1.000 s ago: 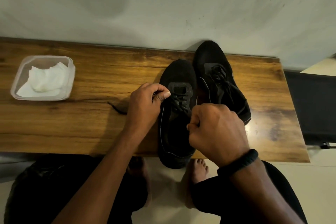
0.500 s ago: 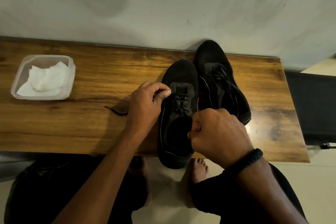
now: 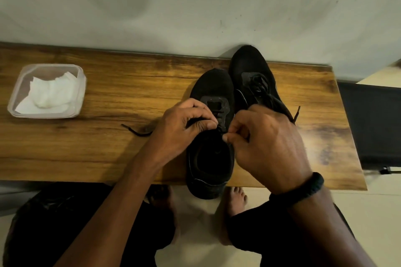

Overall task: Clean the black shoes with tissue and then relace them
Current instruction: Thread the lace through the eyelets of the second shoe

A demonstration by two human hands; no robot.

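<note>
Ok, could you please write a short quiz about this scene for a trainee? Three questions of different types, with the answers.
1. True or false: the tissue lies inside the clear container on the wooden table.
2. The left hand and right hand pinch the lace of which shoe? A) the near shoe, heel over the table edge B) a shoe on the floor C) neither
3. Fill in: the loose lace end lies on the table to the ___ of the left hand.
Key: 1 true; 2 A; 3 left.
</note>
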